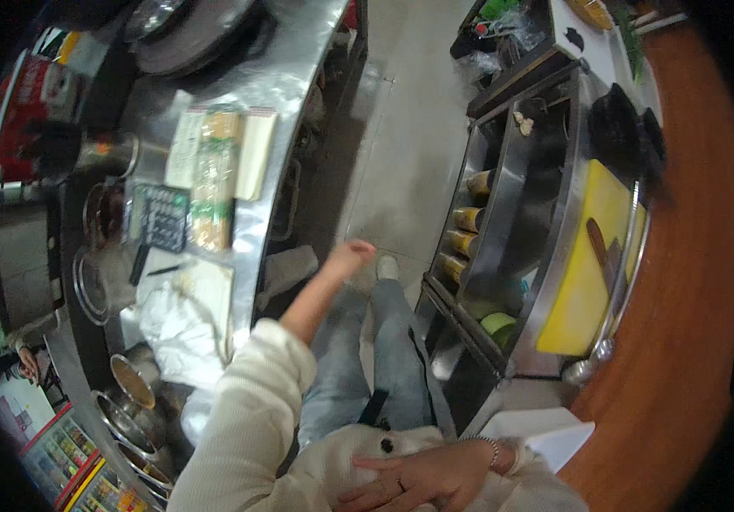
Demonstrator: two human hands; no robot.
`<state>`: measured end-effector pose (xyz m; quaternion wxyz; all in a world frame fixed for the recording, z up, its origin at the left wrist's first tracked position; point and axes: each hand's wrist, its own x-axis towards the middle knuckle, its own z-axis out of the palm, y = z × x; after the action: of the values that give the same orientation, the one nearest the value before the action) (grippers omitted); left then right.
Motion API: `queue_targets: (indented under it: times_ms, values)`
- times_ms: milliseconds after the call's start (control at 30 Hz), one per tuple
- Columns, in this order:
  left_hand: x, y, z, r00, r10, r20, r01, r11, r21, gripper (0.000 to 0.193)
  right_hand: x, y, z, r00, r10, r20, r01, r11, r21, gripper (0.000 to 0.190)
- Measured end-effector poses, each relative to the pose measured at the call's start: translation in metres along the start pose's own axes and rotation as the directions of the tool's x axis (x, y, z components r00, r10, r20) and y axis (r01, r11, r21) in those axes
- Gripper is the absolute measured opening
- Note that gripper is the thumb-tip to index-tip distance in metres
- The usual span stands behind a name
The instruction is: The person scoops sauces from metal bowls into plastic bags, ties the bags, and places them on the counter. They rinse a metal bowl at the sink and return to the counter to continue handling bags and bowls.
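Note:
My left hand (349, 257) hangs low over the aisle floor beside the steel counter, its fingers curled and blurred; whether they are fully closed does not show. Flat against the front of my cream sweater lies my right hand (428, 480), with a ring on a finger and a bracelet at the wrist, holding nothing visible. The counter (284, 83) on the left bears a clear-wrapped bundle with green bands (214, 179), an open notebook (257, 153), a calculator (163, 217), a pen (165, 270) and a white plastic bag (181, 326).
Metal pots (133, 381) line the lower left. On the right, a steel unit holds yellow-labelled cans (468, 219) and a green bowl (499, 328); a knife (599, 249) lies on a yellow cutting board (572, 301). Tiled floor (399, 147) runs between. Another person's hand (28, 363) shows far left.

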<state>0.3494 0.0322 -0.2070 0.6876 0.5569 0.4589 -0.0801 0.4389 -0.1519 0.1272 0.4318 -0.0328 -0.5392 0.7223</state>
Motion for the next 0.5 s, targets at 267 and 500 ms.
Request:
queue_targets:
  times_ms: [267,500]
  values:
    - [0.371,-0.117,-0.175,0.721,0.003,-0.693,-0.023,1.000,-0.019,0.017,-0.097,0.093,-0.126,0.954,0.205,-0.220,-0.161,0.966,0.202,0.082]
    - [0.445,-0.087,-0.246,0.787,0.435,-0.437,0.156,0.546,0.823,0.017,-0.143,0.174,-0.212,0.898,0.300,-0.321,-0.197,0.928,0.315,0.080]
